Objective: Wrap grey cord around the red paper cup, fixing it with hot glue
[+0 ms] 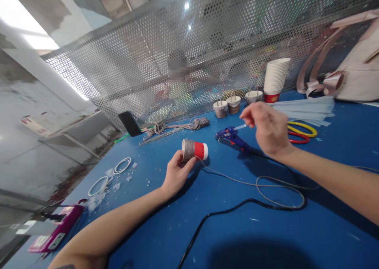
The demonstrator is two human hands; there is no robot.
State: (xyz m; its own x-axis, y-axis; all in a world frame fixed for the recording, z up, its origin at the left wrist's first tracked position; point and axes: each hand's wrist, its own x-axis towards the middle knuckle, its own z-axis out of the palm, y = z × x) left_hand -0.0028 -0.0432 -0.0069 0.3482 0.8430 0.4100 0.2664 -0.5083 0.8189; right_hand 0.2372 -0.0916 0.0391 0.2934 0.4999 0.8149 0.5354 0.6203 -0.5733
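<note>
Paper cup (200,151) at view centre, gripped sideways by our left hand (177,175), presumably keeping its grey cord (188,149) from slipping; our curled right hand (271,131), grip unclear, nears the glue gun (228,134) at two o'clock.

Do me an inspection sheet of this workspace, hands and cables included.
Surface: blue table, pale specks.
Job's things: cup on its side, partly wrapped in grey cord; blue glue gun; upright cup stack.
Clutter: translucent scraps around two white coils.
Hands: left hand holds the cup; right hand by the glue stick, contact unclear.
Cables: black cable crosses the table, near the cord's loop.
Surroundings: perforated screen behind; pale bag far right.
</note>
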